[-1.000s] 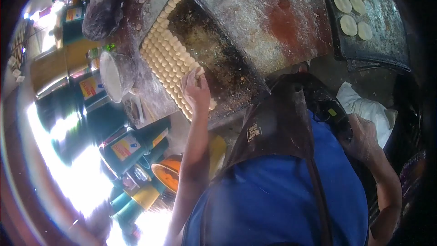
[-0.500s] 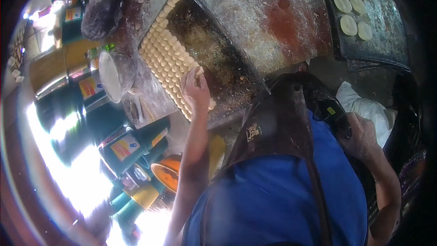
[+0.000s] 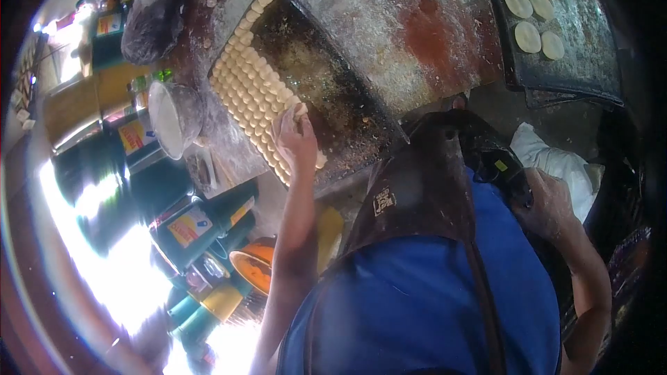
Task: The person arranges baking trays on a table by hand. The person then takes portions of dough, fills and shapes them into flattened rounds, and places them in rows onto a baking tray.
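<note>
My left hand (image 3: 296, 140) is over the dark baking tray (image 3: 333, 90), its fingers closed round a small dough ball (image 3: 300, 109) at the edge of the packed rows. Those rows of pale dough balls (image 3: 250, 87) cover the tray's left side, and a single line runs up to its top corner. At my right side, my right hand (image 3: 545, 201) is closed on a black thing with a yellow label (image 3: 501, 166); what exactly it is I cannot make out. A brown apron (image 3: 417, 201) hangs over blue clothing.
Flat dough rounds (image 3: 528, 37) lie on a second tray (image 3: 590, 55) at the upper right. The table (image 3: 424, 42) is floury. Left are a white bucket (image 3: 167, 119), a dark plastic bag (image 3: 151, 33), green containers (image 3: 182, 229) and an orange bowl (image 3: 253, 267). A white sack (image 3: 556, 160) is at right.
The view has shifted slightly, so the trays and table appear a little further left. My left hand still has the dough ball at the same row, and my right hand stays at my side.
</note>
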Demonstrator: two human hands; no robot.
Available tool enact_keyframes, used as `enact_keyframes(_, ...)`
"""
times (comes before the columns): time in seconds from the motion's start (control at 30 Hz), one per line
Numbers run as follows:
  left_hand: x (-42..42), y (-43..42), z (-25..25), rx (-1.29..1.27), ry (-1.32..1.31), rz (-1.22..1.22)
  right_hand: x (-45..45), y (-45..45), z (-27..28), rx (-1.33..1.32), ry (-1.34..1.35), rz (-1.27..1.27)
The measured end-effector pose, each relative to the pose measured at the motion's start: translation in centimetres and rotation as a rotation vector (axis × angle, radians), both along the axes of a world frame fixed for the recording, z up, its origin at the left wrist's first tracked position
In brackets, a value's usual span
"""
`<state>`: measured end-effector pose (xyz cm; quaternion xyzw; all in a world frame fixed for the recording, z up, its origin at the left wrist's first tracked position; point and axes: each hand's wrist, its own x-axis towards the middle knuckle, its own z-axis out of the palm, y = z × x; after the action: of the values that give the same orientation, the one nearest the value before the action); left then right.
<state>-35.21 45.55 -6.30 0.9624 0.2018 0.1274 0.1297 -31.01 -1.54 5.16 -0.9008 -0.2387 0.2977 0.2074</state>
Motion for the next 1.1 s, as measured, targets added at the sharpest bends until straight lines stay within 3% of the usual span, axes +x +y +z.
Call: enact_keyframes(1.1,0.1,0.2,-0.7,-0.031,-0.029,0.037,1.2,0.2,1.1,-0.013,0.069,0.098)
